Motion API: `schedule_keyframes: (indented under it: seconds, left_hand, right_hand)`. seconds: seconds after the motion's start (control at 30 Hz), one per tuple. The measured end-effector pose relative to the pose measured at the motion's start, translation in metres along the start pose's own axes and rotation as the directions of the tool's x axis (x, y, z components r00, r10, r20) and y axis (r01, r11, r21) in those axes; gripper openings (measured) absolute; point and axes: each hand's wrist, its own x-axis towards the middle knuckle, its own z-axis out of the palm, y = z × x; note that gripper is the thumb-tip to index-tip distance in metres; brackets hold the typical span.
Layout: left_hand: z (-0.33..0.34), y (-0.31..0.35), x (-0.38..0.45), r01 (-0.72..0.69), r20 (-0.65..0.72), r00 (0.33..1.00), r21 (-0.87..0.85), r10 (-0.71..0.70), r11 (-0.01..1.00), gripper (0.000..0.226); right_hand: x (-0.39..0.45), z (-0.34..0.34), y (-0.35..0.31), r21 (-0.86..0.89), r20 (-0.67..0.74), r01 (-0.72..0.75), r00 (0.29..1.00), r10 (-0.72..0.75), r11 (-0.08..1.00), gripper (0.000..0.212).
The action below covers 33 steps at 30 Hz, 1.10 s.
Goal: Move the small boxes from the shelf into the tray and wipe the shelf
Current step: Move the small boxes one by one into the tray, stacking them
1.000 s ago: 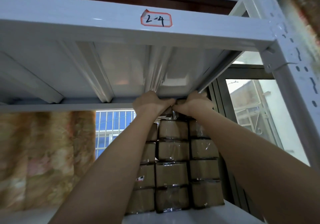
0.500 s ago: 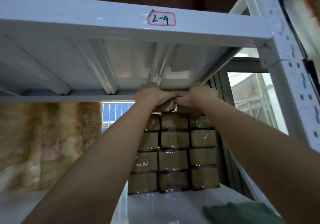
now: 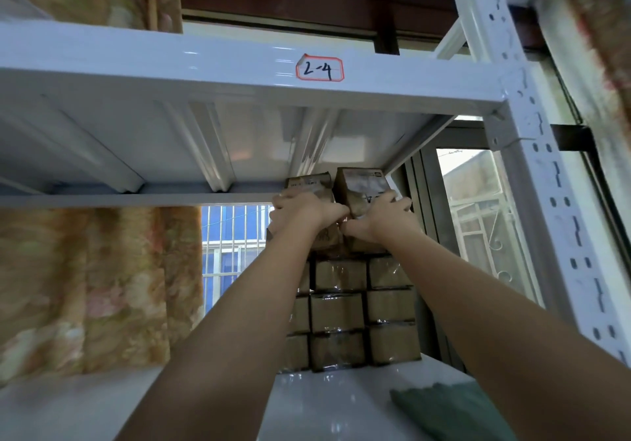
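2 small boxes are held tilted above the stack of boxes (image 3: 355, 314) on the white shelf (image 3: 324, 403): the left hand (image 3: 300, 213) clamps the left box (image 3: 309, 187), the right hand (image 3: 382, 222) clamps the right box (image 3: 363, 184). Further right, a green cloth (image 3: 447, 410) lies on the shelf.

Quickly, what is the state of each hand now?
Left hand: fingers curled around the left box.
Right hand: fingers curled around the right box.
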Motion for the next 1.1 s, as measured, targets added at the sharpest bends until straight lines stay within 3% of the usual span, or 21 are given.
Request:
schedule_keyframes:
  seconds: [0.27,0.5,0.63,0.73,0.87,1.1]
  left_hand:
    - [0.004,-0.022,-0.033,-0.128,-0.200,0.974,-0.088,0.109,0.988,0.110]
    - [-0.035,-0.034,-0.084,-0.131,-0.188,0.973,0.046,0.137,0.990,0.085]
    - [-0.051,-0.053,-0.121,-0.054,-0.152,0.987,0.031,0.058,0.998,0.072]
    - [-0.057,-0.074,-0.160,0.003,-0.190,0.982,0.005,-0.002,1.000,0.075]
    - [-0.083,-0.099,-0.199,0.044,-0.176,0.984,0.100,-0.026,0.994,0.088]
    - [-0.167,-0.135,-0.231,0.112,-0.281,0.959,0.217,-0.048,0.970,0.108]
  right_hand:
    - [-0.034,-0.001,0.007,-0.100,-0.104,-0.030,0.994,0.020,0.995,0.114]
    - [-0.089,-0.019,0.008,-0.070,-0.012,0.053,0.998,-0.054,0.996,0.110]
    - [-0.125,-0.032,0.006,-0.006,0.100,0.018,0.995,-0.018,1.000,0.113]
    - [-0.155,-0.037,0.010,0.014,0.154,0.023,0.988,-0.025,1.000,0.118]
    - [-0.183,-0.043,0.002,0.083,0.239,0.037,0.969,-0.056,0.996,0.119]
    - [-0.235,-0.053,-0.067,0.247,0.312,0.144,0.924,-0.220,0.958,0.122]
